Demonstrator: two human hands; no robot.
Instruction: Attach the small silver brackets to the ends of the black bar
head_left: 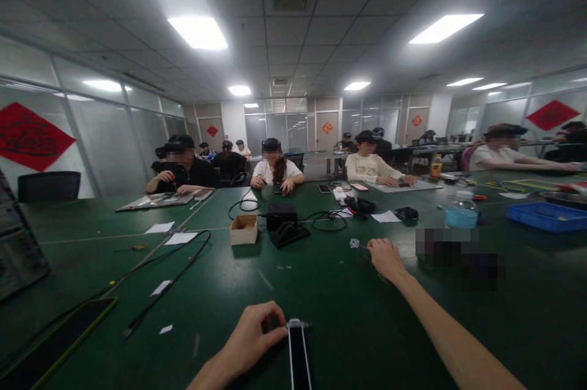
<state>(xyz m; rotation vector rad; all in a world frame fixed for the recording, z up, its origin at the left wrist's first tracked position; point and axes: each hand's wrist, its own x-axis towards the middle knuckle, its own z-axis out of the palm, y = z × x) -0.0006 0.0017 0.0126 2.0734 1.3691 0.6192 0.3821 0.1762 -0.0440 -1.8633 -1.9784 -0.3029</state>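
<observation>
In front of me a slim black-faced device with a pale silver frame (300,356) lies on the green table, its lower end cut off by the picture's edge. My left hand (259,332) is closed at its upper left corner, thumb and forefinger pinching there. A small metal bit sticks out sideways from the device's top end. Farther off, my right hand (386,257) rests low over the table with fingers bent and drawn together. Just left of those fingertips is a small whitish part with holes (354,243). Whatever the right fingers hold is hidden.
A small open box (244,229) and a black stand (288,234) are ahead. Black cables (183,268) run along the left, near a green-edged dark panel (59,341). To the right are a bottle of blue liquid (461,213) and a blue tray (545,217). Several people sit opposite.
</observation>
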